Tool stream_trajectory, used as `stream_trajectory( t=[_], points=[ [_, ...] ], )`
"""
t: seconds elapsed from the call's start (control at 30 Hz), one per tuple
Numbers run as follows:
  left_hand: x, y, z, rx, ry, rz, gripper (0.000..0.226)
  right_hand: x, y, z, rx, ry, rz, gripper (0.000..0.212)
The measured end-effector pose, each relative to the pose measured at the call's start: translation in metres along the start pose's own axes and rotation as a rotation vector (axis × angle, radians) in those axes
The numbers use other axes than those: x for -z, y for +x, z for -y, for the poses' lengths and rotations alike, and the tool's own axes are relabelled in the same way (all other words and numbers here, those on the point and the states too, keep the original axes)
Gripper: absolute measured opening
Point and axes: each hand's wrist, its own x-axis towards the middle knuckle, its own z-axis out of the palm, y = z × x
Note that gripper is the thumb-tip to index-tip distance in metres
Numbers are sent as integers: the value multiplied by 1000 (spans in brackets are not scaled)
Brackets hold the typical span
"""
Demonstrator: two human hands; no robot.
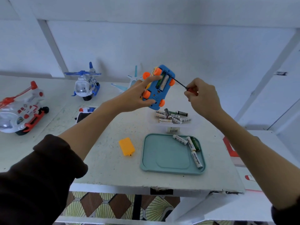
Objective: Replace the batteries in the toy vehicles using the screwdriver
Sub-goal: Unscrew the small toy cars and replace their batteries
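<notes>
Fingers [193, 92] of the right hand [203, 99] are pinching the screwdriver [183, 84], its tip reaching into the open battery bay of the blue toy car [159, 88], which the left hand [138, 96] is gripping upside down above the table [105, 159]. The old cells are seemingly being levered out; next, one likely needs prying free and dropping into the teal tray [162, 159]

The screwdriver [184, 86] handle was largely enclosed by the right hand [202, 96]; only a red portion showed. Its tip location inside the blue toy car [159, 88] could not be determined. The left hand [138, 96] and car concealed most of a pale blue toy [129, 82] at the table's [103, 159] far edge. The left forearm covered part of a police-style toy [84, 113]. Battery labels in the clear container [172, 125] were too small to read
</notes>
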Motion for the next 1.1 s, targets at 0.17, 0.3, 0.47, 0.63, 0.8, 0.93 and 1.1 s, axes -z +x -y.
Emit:
stream_trajectory(
  t=[0.17,0.3,0.47,0.63,0.8,0.93,1.1],
  points=[
    [0,12,6,-5,118,34,70,14,10,-8,55,-201,12,12],
    [2,23,9,-30,227,84,70,21,16,-16,112,-308,69,13],
    [3,33,9,-83,338,136,69,24,15,-29,123,-362,105,12],
    [-1,46,14,-115,447,187,67,32,11,-44,123,-391,143,9],
    [0,52,17,-86,341,164,70,35,4,-51,100,-487,259,8],
    [-4,57,12,-64,270,139,67,28,1,-38,100,-397,202,9],
    [-10,58,7,-39,121,84,66,3,-5,-18,111,-281,168,12]
  ],
)
